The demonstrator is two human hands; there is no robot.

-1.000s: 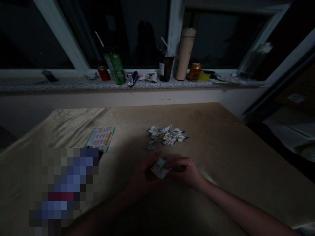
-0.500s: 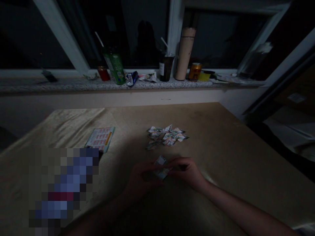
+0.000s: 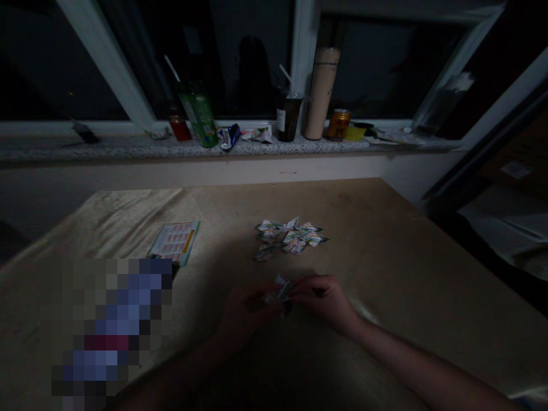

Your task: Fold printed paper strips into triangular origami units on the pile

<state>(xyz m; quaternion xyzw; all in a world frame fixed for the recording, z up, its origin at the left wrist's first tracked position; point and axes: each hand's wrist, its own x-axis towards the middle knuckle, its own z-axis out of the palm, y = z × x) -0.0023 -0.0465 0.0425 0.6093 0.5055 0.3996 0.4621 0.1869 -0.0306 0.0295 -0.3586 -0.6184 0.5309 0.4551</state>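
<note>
Between my hands is a small piece of folded paper [image 3: 282, 286], pale with printed marks, held just above the table near its middle. My left hand [image 3: 250, 308] grips its left side between thumb and fingers. On the other side, my right hand [image 3: 319, 295] pinches the paper's right edge with the fingertips. Beyond the hands lies a cluster of folded printed paper pieces [image 3: 295, 238], pointed in shape, several of them overlapping. Dim light and shadow blur the details of the folds.
A printed card or pad [image 3: 174, 242] lies at left on the cloth-covered table [image 3: 377, 245], beside a pixelated area. Along the granite windowsill [image 3: 252, 149] stand a green bottle [image 3: 204, 120], a dark cup with a straw [image 3: 289, 117], a tall pinkish flask [image 3: 322, 94] and an orange can [image 3: 339, 124].
The paper in my hands has been turned or folded and now looks narrower. My left fingers have closed in closer to it; my right hand has barely moved. The paper cluster stays put.
</note>
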